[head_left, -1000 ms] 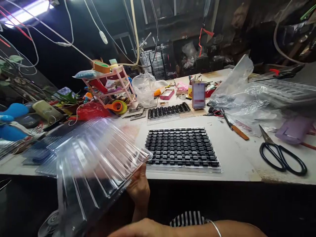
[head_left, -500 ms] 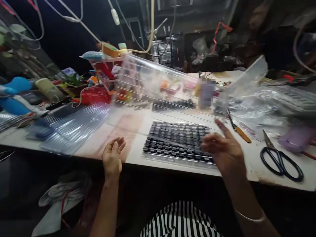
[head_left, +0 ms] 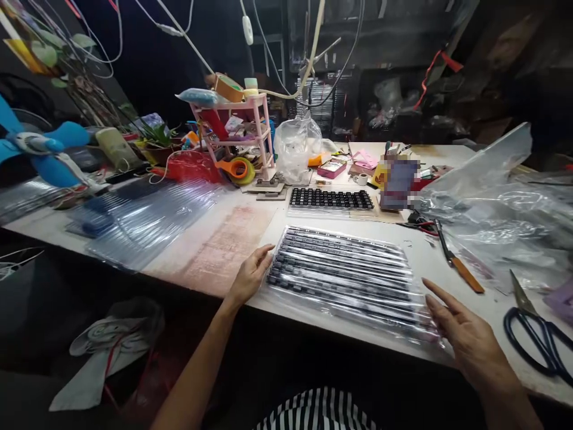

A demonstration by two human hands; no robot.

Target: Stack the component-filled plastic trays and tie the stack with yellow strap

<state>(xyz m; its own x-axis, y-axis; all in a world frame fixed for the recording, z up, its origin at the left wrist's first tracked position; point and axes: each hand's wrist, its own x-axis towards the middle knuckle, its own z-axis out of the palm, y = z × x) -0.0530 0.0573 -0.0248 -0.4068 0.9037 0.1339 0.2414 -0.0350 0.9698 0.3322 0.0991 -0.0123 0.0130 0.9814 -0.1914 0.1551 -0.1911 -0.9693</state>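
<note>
A clear ribbed plastic cover (head_left: 344, 275) lies over a tray of small black parts (head_left: 286, 280) at the table's front edge. At its left edge, my left hand (head_left: 250, 276) has its bent fingers closed on the cover's side. My right hand (head_left: 465, 331) is by the right front corner, index finger stretched out and the other fingers loosely bent against the edge. Its fingers are apart. Behind stands a second clear tray of black parts (head_left: 331, 199), uncovered.
Stacked clear ribbed sheets (head_left: 152, 221) lie left, near a blue fan (head_left: 45, 146). A pink rack (head_left: 237, 125) stands behind. On the right are scissors (head_left: 532, 328), an orange-handled knife (head_left: 465, 275) and clear plastic bags (head_left: 501, 209). The table's front edge (head_left: 250, 303) is close.
The clear cover, raised in the air above the table before, now lies over the front tray. Both hands have moved to its sides, and the view has shifted left.
</note>
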